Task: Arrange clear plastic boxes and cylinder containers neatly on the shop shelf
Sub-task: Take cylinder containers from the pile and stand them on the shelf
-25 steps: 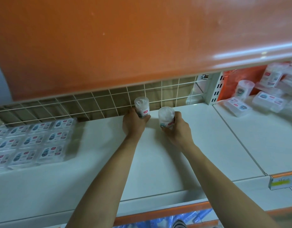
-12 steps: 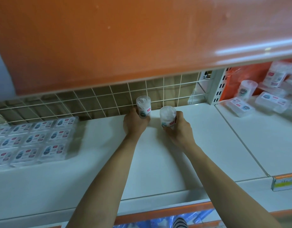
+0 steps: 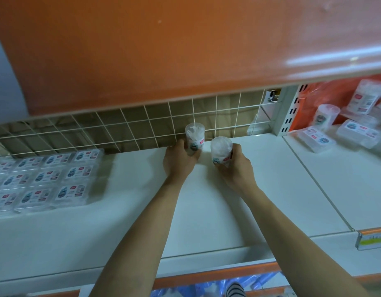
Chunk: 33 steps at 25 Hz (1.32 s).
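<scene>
A white shop shelf [image 3: 142, 221] with an orange front strip runs across the view, under a broad orange board [image 3: 164, 50]. Both bare forearms reach over its front edge toward the back. The left hand [image 3: 179, 161] curls round the base of one cylinder container [image 3: 195, 139], which stands upright right against the wire grid [image 3: 142, 129] at the rear. The right hand [image 3: 236, 168] grips a second cylinder container [image 3: 221, 149] just beside and slightly nearer; whether its base touches the shelf is unclear. At the left, clear flat boxes [image 3: 46, 181] lie in tidy rows. On the neighbouring bay [image 3: 346, 189] to the right, loose boxes [image 3: 316, 139] lie scattered near a lone cylinder [image 3: 325, 117].
</scene>
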Each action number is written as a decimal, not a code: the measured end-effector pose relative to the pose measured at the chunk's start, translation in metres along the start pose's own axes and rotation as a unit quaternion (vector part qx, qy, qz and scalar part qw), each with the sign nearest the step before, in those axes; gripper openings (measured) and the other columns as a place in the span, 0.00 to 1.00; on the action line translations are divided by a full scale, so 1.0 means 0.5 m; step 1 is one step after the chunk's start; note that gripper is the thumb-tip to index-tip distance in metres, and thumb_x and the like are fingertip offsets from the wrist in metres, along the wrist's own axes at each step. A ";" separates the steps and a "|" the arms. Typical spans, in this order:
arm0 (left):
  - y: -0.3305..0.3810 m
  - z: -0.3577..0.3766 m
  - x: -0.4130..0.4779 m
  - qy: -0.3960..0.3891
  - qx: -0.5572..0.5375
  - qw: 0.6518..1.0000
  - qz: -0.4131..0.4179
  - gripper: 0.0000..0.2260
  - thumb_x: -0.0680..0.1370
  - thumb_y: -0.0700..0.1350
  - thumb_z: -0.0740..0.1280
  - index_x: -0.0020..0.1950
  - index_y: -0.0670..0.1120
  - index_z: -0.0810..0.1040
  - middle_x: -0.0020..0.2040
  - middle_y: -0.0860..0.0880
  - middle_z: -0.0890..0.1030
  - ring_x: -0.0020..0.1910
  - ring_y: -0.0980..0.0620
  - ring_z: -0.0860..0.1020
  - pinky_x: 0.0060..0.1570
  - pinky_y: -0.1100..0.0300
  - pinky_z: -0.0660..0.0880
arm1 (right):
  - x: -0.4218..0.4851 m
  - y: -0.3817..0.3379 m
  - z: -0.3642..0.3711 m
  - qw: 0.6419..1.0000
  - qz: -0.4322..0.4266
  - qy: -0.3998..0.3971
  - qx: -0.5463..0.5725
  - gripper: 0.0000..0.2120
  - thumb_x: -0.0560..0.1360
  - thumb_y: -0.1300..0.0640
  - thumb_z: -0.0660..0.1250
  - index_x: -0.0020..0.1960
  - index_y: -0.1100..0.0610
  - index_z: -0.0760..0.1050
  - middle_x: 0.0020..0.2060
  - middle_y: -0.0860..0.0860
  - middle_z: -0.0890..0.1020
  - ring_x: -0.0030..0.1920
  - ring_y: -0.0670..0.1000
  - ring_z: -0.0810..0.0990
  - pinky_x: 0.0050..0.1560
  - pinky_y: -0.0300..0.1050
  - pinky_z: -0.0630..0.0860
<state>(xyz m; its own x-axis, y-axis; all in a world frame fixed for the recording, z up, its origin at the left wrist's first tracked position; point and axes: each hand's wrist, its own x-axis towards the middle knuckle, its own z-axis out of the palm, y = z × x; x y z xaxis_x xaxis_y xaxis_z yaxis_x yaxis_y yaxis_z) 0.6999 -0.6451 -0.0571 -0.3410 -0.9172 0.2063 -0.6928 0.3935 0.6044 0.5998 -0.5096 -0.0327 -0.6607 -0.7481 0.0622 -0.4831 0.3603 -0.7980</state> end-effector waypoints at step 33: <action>0.041 0.024 -0.039 -0.039 -0.004 0.997 0.065 0.20 0.75 0.44 0.68 0.66 0.43 0.70 0.62 0.44 0.76 0.61 0.43 0.70 0.58 0.54 0.67 | 0.037 0.007 0.013 0.999 -0.028 0.016 -0.011 0.22 0.72 0.55 0.69 0.60 0.61 0.64 0.54 0.58 0.79 0.52 0.61 0.77 0.42 0.44 0.67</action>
<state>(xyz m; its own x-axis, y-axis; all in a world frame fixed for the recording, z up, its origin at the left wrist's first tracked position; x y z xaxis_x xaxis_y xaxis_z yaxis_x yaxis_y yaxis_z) 0.6847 -0.6185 -0.0580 -0.4757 -0.8507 0.2237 -0.6348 0.5081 0.5822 0.5898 -0.5257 -0.0386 -0.6498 -0.7495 0.1264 -0.5326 0.3303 -0.7793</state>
